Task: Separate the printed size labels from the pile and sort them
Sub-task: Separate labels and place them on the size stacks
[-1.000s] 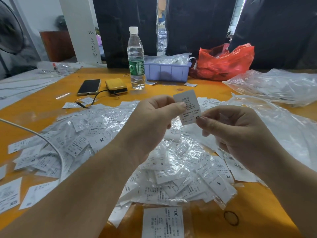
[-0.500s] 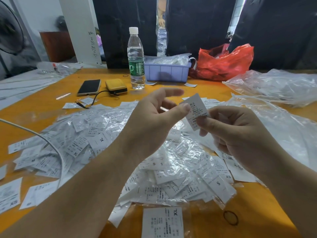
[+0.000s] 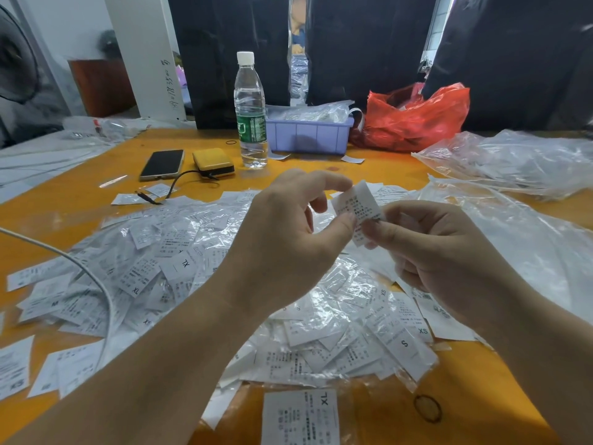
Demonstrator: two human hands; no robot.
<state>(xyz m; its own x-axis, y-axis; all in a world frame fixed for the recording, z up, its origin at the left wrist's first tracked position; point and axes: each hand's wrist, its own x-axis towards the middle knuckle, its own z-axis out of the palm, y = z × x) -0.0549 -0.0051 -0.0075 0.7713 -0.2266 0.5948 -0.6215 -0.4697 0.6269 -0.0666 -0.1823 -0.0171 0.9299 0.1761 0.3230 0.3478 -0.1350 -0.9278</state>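
Note:
A wide pile of white printed size labels [image 3: 179, 268], many in clear plastic sleeves, covers the middle of the orange table [image 3: 80, 200]. Letters such as XL, S, XS and M show on them. Above the pile both hands hold one small printed label [image 3: 357, 203]. My left hand [image 3: 288, 239] pinches its left edge between thumb and forefinger. My right hand [image 3: 439, 252] pinches its lower right part with the thumb on top. A separate XL label [image 3: 300, 417] lies at the table's near edge.
At the back stand a water bottle [image 3: 250, 110], a purple tray [image 3: 308, 134], a red plastic bag [image 3: 414, 117], a phone [image 3: 162, 164] and a yellow power bank [image 3: 213, 162]. Clear plastic bags [image 3: 513, 162] lie right. A white cable [image 3: 96, 284] crosses left. A rubber band [image 3: 426, 407] lies near right.
The held label has tilted and shifted a little right. My left hand opened its fingers, then took the label's left edge again between thumb and forefinger. The right hand kept its pinch.

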